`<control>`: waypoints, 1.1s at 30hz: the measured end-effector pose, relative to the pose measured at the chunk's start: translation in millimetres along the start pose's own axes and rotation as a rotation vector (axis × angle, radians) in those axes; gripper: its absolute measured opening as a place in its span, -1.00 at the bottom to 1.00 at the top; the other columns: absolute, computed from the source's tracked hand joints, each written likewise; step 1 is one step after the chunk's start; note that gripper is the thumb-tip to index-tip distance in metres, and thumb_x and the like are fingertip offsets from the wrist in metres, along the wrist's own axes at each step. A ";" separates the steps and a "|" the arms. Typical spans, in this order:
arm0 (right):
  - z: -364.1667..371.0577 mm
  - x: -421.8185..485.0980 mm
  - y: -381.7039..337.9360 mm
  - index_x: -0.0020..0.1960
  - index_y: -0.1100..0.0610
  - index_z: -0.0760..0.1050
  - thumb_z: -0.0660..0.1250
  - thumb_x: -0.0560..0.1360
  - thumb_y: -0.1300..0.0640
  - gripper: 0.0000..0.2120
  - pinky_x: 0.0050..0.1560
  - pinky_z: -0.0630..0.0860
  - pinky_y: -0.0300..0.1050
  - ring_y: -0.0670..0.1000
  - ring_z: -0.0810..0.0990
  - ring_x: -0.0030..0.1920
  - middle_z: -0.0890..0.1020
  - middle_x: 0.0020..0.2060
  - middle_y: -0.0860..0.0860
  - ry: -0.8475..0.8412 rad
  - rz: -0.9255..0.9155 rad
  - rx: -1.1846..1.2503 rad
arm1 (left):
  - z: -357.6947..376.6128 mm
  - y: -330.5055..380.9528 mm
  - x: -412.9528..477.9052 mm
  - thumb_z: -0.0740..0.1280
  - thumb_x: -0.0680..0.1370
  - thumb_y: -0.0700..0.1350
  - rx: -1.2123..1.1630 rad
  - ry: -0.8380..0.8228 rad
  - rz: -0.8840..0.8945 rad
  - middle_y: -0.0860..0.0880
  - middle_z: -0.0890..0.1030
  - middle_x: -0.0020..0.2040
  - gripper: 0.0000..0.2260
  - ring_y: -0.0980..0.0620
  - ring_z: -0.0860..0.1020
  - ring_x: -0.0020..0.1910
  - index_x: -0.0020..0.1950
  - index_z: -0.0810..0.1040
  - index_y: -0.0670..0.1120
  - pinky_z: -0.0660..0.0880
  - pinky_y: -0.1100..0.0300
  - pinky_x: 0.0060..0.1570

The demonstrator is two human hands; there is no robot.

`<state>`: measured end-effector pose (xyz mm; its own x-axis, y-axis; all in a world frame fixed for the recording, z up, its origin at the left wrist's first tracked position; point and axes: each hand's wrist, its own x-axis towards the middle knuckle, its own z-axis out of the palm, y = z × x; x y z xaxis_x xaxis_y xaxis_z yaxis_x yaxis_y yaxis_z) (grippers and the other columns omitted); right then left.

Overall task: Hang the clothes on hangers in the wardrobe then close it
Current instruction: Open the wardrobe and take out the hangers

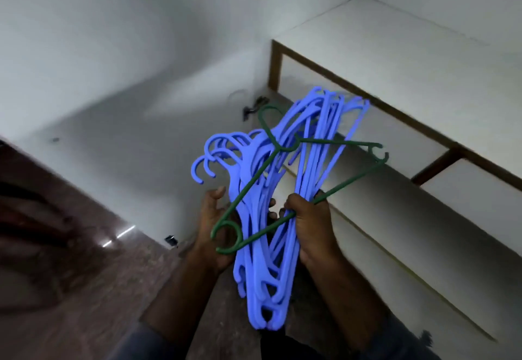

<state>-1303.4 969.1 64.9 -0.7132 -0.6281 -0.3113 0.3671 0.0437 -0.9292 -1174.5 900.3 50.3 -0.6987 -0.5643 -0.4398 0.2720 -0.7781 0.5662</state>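
Note:
A bundle of several blue plastic hangers (262, 252) is held upright in front of me, with a thin green hanger (254, 181) tangled across it. My right hand (310, 229) grips the bundle's right side, fingers curled round the blue bars and the green wire. Behind the bundle's left side, my left hand (211, 218) supports it with its fingers partly hidden. The hooks point up and left. The white wardrobe interior (113, 122) lies open ahead. No clothes are in view.
A white drawer unit with dark wooden edging (367, 99) fills the wardrobe's right side. Small dark objects (254, 106) lie on the wardrobe floor near its back corner. Brown stone flooring (93, 289) spreads at lower left.

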 end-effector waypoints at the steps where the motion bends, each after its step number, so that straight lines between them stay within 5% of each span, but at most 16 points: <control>1: 13.2 -16.7 16.2 -0.26 0.19 0.30 0.23 0.45 0.50 -0.73 -0.48 0.39 -0.16 0.04 0.41 -0.58 0.36 -0.57 0.05 -0.024 0.036 -0.012 | -21.2 4.4 -18.6 0.34 0.41 0.31 -0.012 -0.029 -0.017 -0.32 0.50 0.24 -0.24 -0.26 0.54 0.10 0.42 0.45 -0.20 0.44 -0.15 0.24; 5: 65.5 -87.0 79.3 -0.17 0.33 0.38 0.26 0.38 0.41 -0.93 -0.45 0.47 -0.08 0.11 0.45 -0.56 0.41 -0.50 0.19 -0.080 0.124 -0.111 | -91.0 17.8 -96.2 0.34 0.50 0.18 0.119 -0.002 -0.046 -0.31 0.57 0.18 -0.44 -0.20 0.60 0.04 0.33 0.55 -0.21 0.51 -0.08 0.22; 8: 104.3 -135.9 129.2 -0.14 0.25 0.38 0.22 0.40 0.46 -0.85 -0.43 0.52 -0.04 0.09 0.45 -0.53 0.40 -0.49 0.16 -0.075 0.187 -0.133 | -145.0 26.0 -152.2 0.38 0.48 0.01 0.137 0.056 -0.059 -0.27 0.63 0.11 -0.63 -0.17 0.63 -0.03 0.19 0.65 -0.18 0.52 -0.07 0.19; 11: 147.1 -188.9 171.4 -0.17 0.26 0.39 0.29 0.29 0.36 -0.86 -0.44 0.51 -0.02 0.11 0.45 -0.51 0.42 -0.48 0.18 -0.118 0.300 -0.145 | -207.8 23.9 -204.3 0.38 0.48 -0.12 0.072 0.177 -0.064 -0.23 0.65 -0.07 -0.78 -0.10 0.63 -0.22 0.05 0.69 -0.18 0.60 0.04 -0.04; 15: 188.5 -245.1 208.1 -0.12 0.30 0.42 0.22 0.36 0.50 -0.83 -0.57 0.46 -0.14 0.10 0.45 -0.64 0.42 -0.57 0.19 -0.225 0.497 -0.224 | -276.1 11.2 -263.3 0.39 0.39 -0.17 -0.047 0.404 -0.053 -0.26 0.62 -0.16 -0.69 -0.11 0.62 -0.31 0.08 0.59 -0.29 0.62 0.05 -0.18; 20: 234.2 -296.4 246.3 -0.24 0.32 0.42 0.22 0.30 0.47 -0.89 -0.40 0.57 0.02 0.18 0.52 -0.50 0.51 -0.39 0.28 -0.421 0.680 -0.346 | -336.1 -4.5 -322.5 0.42 0.38 -0.15 -0.297 0.515 -0.010 -0.28 0.58 -0.07 -0.69 -0.17 0.61 -0.20 0.04 0.55 -0.30 0.61 0.00 -0.06; 27: 322.9 -345.0 287.2 -0.09 0.34 0.44 0.19 0.43 0.40 -0.91 -0.46 0.59 -0.04 0.16 0.56 -0.51 0.57 -0.40 0.26 -0.778 0.866 -0.575 | -396.5 -0.3 -388.5 0.41 0.39 -0.16 -0.560 0.663 0.252 -0.13 0.54 -0.36 -0.86 -0.02 0.55 -0.42 -0.23 0.52 -0.23 0.57 0.19 -0.32; 33: 433.9 -407.9 326.0 -0.22 0.35 0.50 0.18 0.50 0.26 -0.79 -0.34 0.65 0.00 0.18 0.62 -0.41 0.60 -0.37 0.26 -1.097 1.106 -0.636 | -460.8 51.3 -463.0 0.37 0.35 -0.12 -0.689 0.887 0.451 -0.06 0.47 -0.46 -0.84 0.06 0.47 -0.53 -0.28 0.45 -0.18 0.50 0.25 -0.47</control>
<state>-633.7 902.4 -24.4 0.5285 -0.2783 -0.8020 -0.1058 0.9158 -0.3875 -532.2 994.5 -38.3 0.1733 -0.6055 -0.7767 0.8584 -0.2938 0.4206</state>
